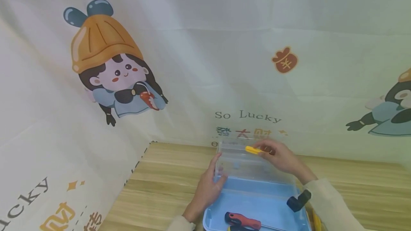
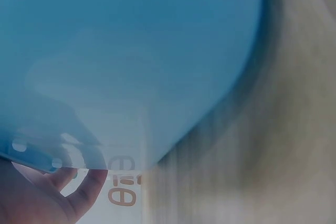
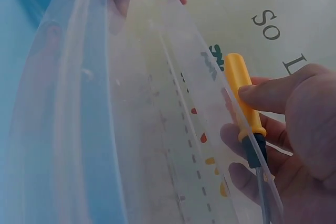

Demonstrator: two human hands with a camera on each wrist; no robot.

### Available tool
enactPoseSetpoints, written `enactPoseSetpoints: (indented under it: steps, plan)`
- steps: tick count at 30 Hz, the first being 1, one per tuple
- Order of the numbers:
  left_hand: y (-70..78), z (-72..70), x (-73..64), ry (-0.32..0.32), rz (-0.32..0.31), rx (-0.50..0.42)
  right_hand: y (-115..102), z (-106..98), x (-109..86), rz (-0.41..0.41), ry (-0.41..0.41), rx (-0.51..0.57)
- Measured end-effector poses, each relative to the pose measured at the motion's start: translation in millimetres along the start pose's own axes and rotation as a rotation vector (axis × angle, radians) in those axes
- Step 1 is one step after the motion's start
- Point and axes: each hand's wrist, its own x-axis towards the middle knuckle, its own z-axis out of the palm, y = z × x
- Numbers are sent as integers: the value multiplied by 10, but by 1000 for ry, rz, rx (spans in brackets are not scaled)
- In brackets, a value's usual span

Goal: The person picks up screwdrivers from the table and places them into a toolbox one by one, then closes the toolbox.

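Note:
My left hand (image 1: 207, 188) grips the left edge of a clear plastic lid (image 1: 253, 163), which stands raised at the back of a light blue box (image 1: 276, 209). In the right wrist view its fingers lie at the lid's corner. My right hand (image 1: 277, 156) holds a screwdriver (image 3: 242, 90) with a yellow handle, black collar and metal shaft, beside the lid's upper edge; part of that hand shows through the clear plastic. Inside the box lies a red and black screwdriver (image 1: 242, 220), with a yellow and black handle (image 1: 239, 228) partly cut off below it.
The box stands on a wood-grain table (image 1: 167, 174) against a printed cloth (image 1: 199, 63) hanging behind and at the left. A black blocky object (image 1: 298, 200) is by the right sleeve (image 1: 334, 202). Yellow items (image 1: 316, 220) lie just right of the box.

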Motion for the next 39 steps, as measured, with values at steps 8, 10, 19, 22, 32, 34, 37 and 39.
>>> enactPoseSetpoints:
  steps: [8,10,19,22,32,34,37,39]
  plan:
    - [13,-8,0,-3,-4,2,-23,34,-20,20,-20,-36]
    - [14,-7,0,-1,-6,6,-27,39,-23,23,-21,-36]
    - [16,-6,-1,-10,-5,-4,-19,68,-27,36,-6,-31]
    - [14,-5,0,-11,-8,-5,-20,72,-23,51,-5,-26]
    - [-1,14,14,1,-12,-4,-5,67,-20,59,-30,5]
    - [-1,15,13,0,-16,-9,-7,67,-23,52,-31,11]
    - [1,13,13,-3,-18,-8,-8,64,-27,37,-29,7]
    - [-2,14,13,-6,-19,-3,-8,60,-30,29,-27,3]
